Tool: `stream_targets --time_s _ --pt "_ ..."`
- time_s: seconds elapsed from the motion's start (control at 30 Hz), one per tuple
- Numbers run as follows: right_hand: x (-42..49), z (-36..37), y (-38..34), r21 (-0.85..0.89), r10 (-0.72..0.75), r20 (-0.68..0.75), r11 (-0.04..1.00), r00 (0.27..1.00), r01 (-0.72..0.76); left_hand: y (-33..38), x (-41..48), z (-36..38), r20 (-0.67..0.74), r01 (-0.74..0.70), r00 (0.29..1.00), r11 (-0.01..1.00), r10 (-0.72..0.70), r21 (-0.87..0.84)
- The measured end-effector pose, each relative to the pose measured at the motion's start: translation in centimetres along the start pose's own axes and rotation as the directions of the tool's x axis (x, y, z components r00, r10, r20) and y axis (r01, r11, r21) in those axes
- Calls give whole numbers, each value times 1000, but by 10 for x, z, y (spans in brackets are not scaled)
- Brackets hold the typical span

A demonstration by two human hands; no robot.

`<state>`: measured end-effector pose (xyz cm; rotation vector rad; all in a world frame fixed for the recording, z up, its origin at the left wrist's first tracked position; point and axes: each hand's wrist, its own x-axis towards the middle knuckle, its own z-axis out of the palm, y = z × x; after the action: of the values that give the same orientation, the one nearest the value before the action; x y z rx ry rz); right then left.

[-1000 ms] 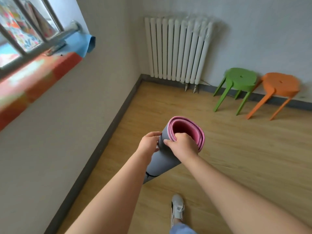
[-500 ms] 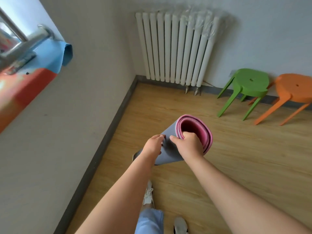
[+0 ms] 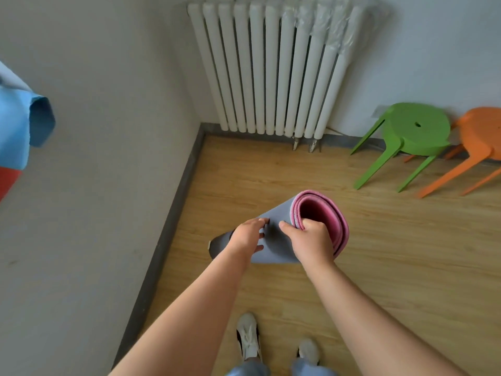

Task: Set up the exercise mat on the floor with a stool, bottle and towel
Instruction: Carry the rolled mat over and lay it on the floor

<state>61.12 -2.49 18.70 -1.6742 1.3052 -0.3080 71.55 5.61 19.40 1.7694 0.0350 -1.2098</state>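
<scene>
A rolled exercise mat (image 3: 273, 240), grey outside and pink inside, is held above the wooden floor with its open end toward me. My right hand (image 3: 311, 241) grips the rim of that end, fingers tucked inside the roll. My left hand (image 3: 246, 236) rests on the grey outer side with fingers spread. A green stool (image 3: 414, 131) stands at the back right by the wall, with an orange stool (image 3: 479, 131) beside it. No bottle is in view.
A white radiator (image 3: 273, 69) hangs on the far wall. A grey wall with a dark skirting board (image 3: 173, 213) runs along the left. A blue cloth (image 3: 24, 123) hangs at the left edge. My two shoes (image 3: 249, 340) stand on the wooden floor (image 3: 406, 267) below.
The view has tilted down and closer to the corner. The mat has swung from pointing steeply downward to more level. Both feet now stand side by side.
</scene>
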Motion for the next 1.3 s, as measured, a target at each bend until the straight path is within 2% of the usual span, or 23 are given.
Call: stream_targets --time_s 0.23,0.33,0.43,0.53,0.67,0.77,0.9,1.07,1.3 --pt "94 37 12 253 70 51 964 996 -81 24 95 12 -70 -4 997 999 6 32" --pt "132 56 23 325 92 100 938 991 -120 22 135 19 -121 -34 992 999 33 -5" --pt "169 73 39 364 155 126 911 980 -191 13 177 23 -199 -40 979 998 48 46" --pt "221 85 71 423 220 78 876 972 -232 1 235 41 -172 -79 981 993 94 91" --pt "270 95 129 413 268 4 877 963 -245 -29 303 72 -68 -120 987 958 143 261" --pt "297 98 170 377 272 -57 897 961 -232 -51 339 92 3 -198 976 871 220 449" --pt "334 99 231 268 284 -143 933 948 -239 -88 387 121 159 -331 939 671 306 664" --pt "375 96 296 108 277 -187 959 943 -260 -132 432 155 258 -393 916 555 309 733" --pt "417 112 385 -7 284 -261 955 923 -296 -191 500 193 375 -494 860 384 346 780"
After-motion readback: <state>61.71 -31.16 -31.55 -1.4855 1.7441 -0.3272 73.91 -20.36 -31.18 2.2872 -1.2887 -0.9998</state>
